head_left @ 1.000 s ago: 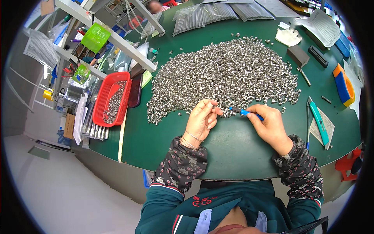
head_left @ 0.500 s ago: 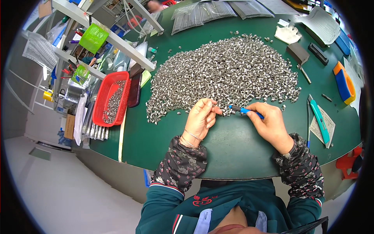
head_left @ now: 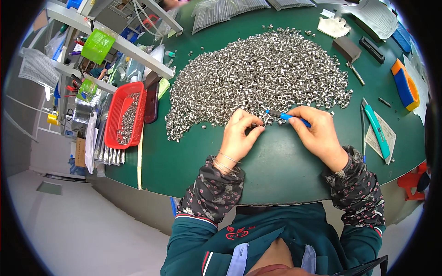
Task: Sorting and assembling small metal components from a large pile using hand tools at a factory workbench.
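A wide heap of small silver metal rings (head_left: 258,73) lies on the green table. My left hand (head_left: 239,133) is at its near edge, fingers curled, thumb and forefinger pinched together among the closest rings. What they hold, if anything, is too small to make out. Between thumb and fingers, my right hand (head_left: 317,133) grips a slim blue pen-like tool (head_left: 286,117). Its dark end points left toward the heap, a little above and right of my left fingertips.
Left stands a red plastic basket (head_left: 139,120) partly filled with small metal pieces. On the right lie a teal utility knife (head_left: 376,129), a blue-orange tape dispenser (head_left: 406,87), a dark block (head_left: 347,48) and a white glove (head_left: 333,27). Bagged tubes (head_left: 221,14) lie at the back.
My left hand has turned from palm up to knuckles up, its fingers now down at the rings. My right hand still holds the blue tool in nearly the same place. The view has shifted slightly.
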A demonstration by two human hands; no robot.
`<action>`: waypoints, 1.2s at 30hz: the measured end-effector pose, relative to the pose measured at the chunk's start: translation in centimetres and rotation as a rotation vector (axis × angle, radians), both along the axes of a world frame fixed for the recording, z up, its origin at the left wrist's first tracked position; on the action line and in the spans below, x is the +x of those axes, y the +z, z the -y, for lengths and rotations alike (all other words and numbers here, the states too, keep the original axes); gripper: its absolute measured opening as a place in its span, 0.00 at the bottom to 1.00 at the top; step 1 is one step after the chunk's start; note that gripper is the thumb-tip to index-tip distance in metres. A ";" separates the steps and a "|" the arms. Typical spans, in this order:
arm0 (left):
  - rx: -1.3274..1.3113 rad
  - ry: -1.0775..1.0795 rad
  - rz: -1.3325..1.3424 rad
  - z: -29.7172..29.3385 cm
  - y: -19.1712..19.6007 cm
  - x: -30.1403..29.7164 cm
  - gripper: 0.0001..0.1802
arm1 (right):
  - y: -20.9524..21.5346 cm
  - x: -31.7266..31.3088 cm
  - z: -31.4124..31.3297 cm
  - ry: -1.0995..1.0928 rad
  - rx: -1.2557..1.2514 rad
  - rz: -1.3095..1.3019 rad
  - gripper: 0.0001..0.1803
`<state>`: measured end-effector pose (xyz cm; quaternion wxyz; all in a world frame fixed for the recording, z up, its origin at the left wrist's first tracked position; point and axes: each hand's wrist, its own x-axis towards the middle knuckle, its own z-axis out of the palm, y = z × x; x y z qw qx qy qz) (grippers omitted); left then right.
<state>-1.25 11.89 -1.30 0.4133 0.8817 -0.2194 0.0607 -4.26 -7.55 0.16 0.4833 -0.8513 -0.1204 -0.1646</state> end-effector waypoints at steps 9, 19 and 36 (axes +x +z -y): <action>0.132 -0.065 0.233 0.4 -0.7 0.6 0.06 | -0.1 0.0 0.0 0.011 0.018 0.011 0.05; -1.083 -0.178 -0.819 -1.3 -0.2 0.6 0.04 | -0.1 -0.3 -0.2 0.021 -0.035 0.007 0.06; -1.137 -0.181 -0.885 -1.7 -1.3 1.0 0.05 | 0.1 -0.6 -0.8 0.071 -0.104 0.058 0.05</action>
